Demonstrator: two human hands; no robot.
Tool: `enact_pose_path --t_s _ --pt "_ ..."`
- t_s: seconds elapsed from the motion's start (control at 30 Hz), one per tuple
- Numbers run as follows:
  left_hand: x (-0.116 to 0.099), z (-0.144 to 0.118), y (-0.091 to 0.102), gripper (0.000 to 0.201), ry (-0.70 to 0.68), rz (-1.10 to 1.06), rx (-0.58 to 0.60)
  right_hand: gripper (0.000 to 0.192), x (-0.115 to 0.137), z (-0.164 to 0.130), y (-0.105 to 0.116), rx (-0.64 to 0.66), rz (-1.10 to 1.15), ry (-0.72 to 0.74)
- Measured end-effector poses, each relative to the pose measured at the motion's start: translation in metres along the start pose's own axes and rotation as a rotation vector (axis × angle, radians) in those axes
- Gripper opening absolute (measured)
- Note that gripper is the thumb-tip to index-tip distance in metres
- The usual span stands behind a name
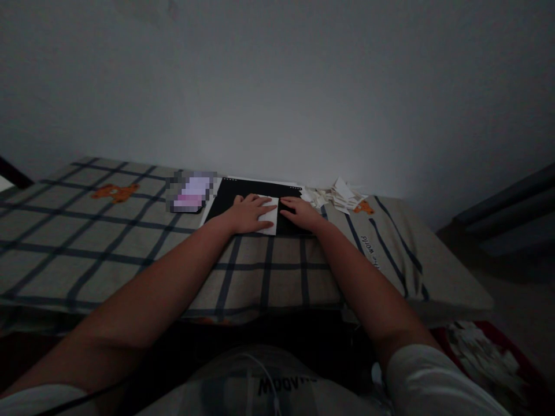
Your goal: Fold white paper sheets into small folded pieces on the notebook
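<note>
- 2 bare hands lie flat on a white paper piece (269,219), both arms stretched forward over a checked cloth (130,242).
- left hand (250,212): palm down on the paper's left part, fingers spread moderately and extended, pressing, not gripping anything.
- right hand (302,212): palm down just right of the paper, fingertips touching its right edge, fingers extended and close together, nothing held.
- white paper piece sits on a black spiral-bound pad (243,193), at its near edge, between the 2 hands.
- pad lies on the cloth near the wall (277,86).
- heap of paper scraps (340,195) just right of the pad, touching the cloth.
- blurred pinkish object (191,192) just left of the pad; cannot tell what it is.
- orange bear print (115,192) on the cloth, far left.
</note>
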State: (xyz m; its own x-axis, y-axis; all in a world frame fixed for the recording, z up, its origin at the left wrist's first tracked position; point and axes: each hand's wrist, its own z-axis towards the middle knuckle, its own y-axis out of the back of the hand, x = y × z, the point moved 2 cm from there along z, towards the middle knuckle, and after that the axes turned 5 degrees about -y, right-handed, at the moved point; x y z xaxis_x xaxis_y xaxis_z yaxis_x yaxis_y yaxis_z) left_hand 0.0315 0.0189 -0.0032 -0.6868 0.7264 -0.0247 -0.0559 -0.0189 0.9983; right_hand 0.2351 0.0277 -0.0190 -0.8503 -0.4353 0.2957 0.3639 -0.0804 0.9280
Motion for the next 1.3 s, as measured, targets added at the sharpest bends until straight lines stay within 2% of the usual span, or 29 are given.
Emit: enact_pose_path --t_s 0.4,0.87,1.3 --pt "0.0 0.0 0.0 0.064 -0.011 0.019 -0.013 0.039 0.007 -0.001 0.001 0.003 -0.059 0.018" --pt "-0.001 0.0 0.0 0.072 0.0 0.026 -0.016 0.042 0.009 -0.002 0.0 0.035 -0.138 0.035" --pt "0.002 0.001 0.0 0.075 -0.009 0.003 0.015 0.059 0.013 -0.006 0.005 0.111 -0.115 0.027"
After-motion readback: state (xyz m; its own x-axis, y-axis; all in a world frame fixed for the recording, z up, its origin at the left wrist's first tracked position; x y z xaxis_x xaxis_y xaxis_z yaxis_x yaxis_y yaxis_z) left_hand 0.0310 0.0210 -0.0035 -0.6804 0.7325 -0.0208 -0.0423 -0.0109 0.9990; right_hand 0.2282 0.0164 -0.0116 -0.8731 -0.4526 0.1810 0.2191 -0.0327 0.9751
